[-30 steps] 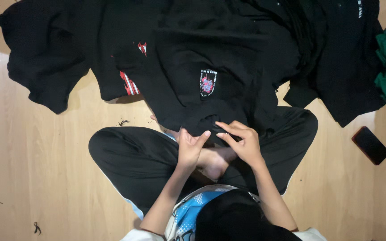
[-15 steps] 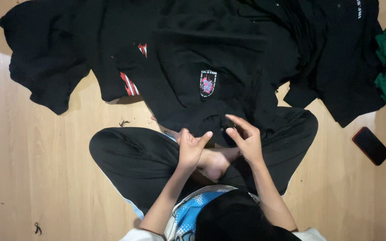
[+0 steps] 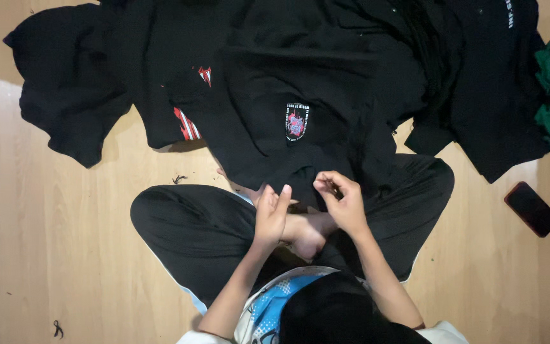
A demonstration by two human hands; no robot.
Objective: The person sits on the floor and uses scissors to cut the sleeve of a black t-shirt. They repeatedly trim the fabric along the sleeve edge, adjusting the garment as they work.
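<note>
Wooden floor [image 3: 46, 255], both hands [image 3: 272, 213] [image 3: 345, 204] at black shirt [image 3: 300, 114] hem.

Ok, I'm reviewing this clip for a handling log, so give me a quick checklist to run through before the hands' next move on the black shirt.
1. Left hand on the black cloth shirt with the small chest badge: ok, fingers rest at its near edge.
2. Right hand gripping the same edge: ok, fingers are curled and pinching fabric.
3. Exactly which part of the shirt is pinched: cannot tell, black on black.
4. Shirt separate from the other black garments: not ok, they overlap in one heap.
5. Dark red phone clear of the cloth: ok, it lies apart on the wooden floor.
</note>
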